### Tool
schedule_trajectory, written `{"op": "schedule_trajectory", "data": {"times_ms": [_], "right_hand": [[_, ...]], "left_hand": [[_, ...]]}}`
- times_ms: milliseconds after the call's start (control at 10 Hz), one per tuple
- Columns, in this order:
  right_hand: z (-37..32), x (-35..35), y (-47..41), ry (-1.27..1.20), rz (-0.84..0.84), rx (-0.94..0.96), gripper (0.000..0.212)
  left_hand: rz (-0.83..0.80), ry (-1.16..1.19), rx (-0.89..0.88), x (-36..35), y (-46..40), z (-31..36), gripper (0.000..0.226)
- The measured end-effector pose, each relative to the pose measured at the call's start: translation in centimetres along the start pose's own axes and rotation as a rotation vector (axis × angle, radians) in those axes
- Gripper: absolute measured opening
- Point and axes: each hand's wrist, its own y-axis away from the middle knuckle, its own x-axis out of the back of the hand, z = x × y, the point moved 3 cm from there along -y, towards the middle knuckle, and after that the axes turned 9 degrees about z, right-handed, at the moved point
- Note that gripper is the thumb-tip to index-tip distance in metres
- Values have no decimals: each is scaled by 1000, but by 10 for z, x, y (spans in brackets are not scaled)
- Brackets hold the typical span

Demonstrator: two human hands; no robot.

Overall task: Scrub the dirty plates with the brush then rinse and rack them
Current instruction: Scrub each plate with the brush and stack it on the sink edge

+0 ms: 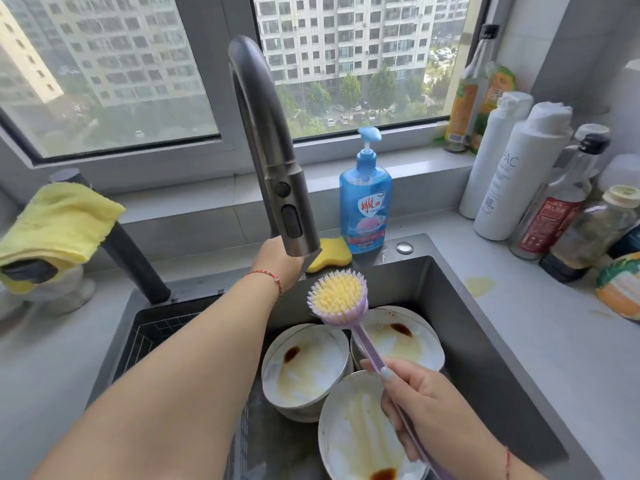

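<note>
Brush [337, 296]: lilac handle, round head w/ yellow bristles ringed by pale lilac ones. Head tilted up and back, bristles facing the camera, raised above the plates, just below and right of the faucet spout [292, 216]. Right hand [420, 401] wrapped around the lower handle, thumb laid along the shaft, forearm entering from bottom right; thin red cord at the wrist.

Left hand [280, 259]: arm stretched forward from bottom left across the sink [460, 306], hand behind the spout's lower end, fingers hidden by it; grip cannot be told. Red bead bracelet at wrist. Hands well apart.

Plates, 3 pcs, white, in the sink basin: left plate [306, 365] tilted, brown streaks plus a dark sauce spot; rear plate [398, 337] behind the brush handle, same staining; front plate [360, 434] nearest the camera, streaked, dark spot at the lower edge. Left and front plates overlap.

Surrounds: yellow sponge [330, 256] on the sink's back ledge, beside blue pump bottle [365, 206]. Yellow cloth [55, 230] draped at left. White bottles [512, 168] and sauce bottles [561, 202] crowd the counter at right. No water visible from spout.
</note>
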Motion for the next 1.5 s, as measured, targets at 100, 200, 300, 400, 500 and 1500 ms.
{"op": "schedule_trajectory", "data": {"times_ms": [100,200,300,400,500,1500], "right_hand": [[-8,-9,4,-17,-30,-4,25],[-15,-13,5,-10,-28,-1,24],[-22,-15,7,9,-30,29,25],[-28,-16,8,10,-38,43,24],[-30,-17,9,11,-52,26,24],[66,82,-39,703,378,260,40]], "left_hand": [[16,-45,-44,-1,-7,-2,14],[16,-40,-32,-3,-12,-10,13],[-5,3,-52,-2,-9,-9,35],[-32,91,-11,3,-5,-3,68],[-57,101,34,5,-2,0,83],[63,-20,-182,1,-31,27,36]]}}
